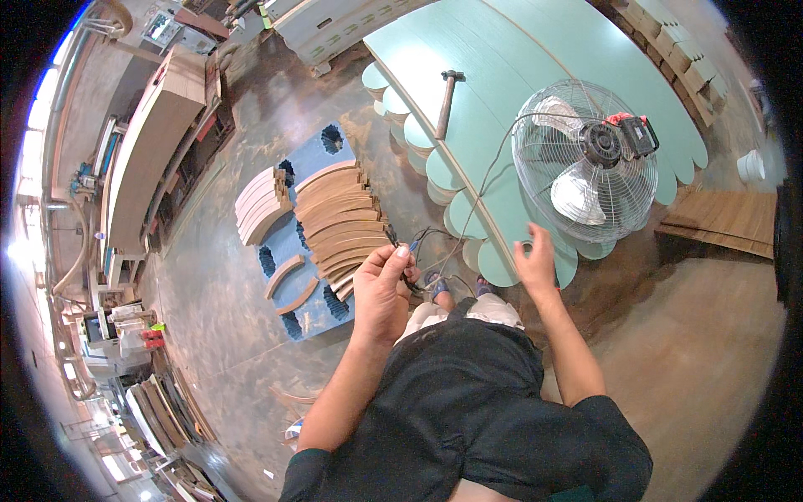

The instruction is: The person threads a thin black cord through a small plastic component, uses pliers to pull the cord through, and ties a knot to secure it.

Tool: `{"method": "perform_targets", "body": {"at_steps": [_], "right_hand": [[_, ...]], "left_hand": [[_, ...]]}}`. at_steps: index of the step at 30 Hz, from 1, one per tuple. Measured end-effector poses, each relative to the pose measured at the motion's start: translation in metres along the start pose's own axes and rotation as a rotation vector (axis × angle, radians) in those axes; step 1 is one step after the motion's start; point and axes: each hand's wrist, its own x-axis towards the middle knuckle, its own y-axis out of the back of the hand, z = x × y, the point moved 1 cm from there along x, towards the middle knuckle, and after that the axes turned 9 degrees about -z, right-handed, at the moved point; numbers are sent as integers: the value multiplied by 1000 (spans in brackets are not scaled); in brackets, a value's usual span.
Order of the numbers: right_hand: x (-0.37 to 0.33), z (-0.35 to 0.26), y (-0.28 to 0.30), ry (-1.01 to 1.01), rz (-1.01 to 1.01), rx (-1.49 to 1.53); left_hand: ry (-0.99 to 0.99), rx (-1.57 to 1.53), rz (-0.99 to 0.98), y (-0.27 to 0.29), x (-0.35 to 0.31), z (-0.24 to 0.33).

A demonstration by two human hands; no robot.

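Note:
Near the middle of the view my left hand (pixel 385 289) is closed, thumb against fingers, round a dark electrical cord (pixel 418 245). Loops of the cord hang beside the hand, and a small bit of blue shows there. My right hand (pixel 537 261) is raised by the edge of the green panel (pixel 493 50), its fingers curled; a small dark thing shows between thumb and fingers, too small to name. On the panel stand a wire-caged fan (pixel 585 159) and, farther left, a hammer (pixel 447 105). A grey cord runs from the fan toward my hands.
Left of me, curved wooden pieces (pixel 339 219) lie in rows on a blue board (pixel 322 314) on the floor. Scalloped panel edges (pixel 442 170) line the table's near side. Brown boards (pixel 723 219) are at the right, and a large curved wooden form (pixel 155 151) at the far left.

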Motion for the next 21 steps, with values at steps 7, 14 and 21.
{"method": "perform_targets", "body": {"at_steps": [7,14,21], "right_hand": [[7,-218,57,100,-875,1357],[17,-236,49,237,-845,1416],[18,-249,51,325,-762,1395]], "left_hand": [[68,-58,-79,-13,-7,7],[211,-63,-171,-16,-12,22],[170,32,-157,-18,-16,26]]}}
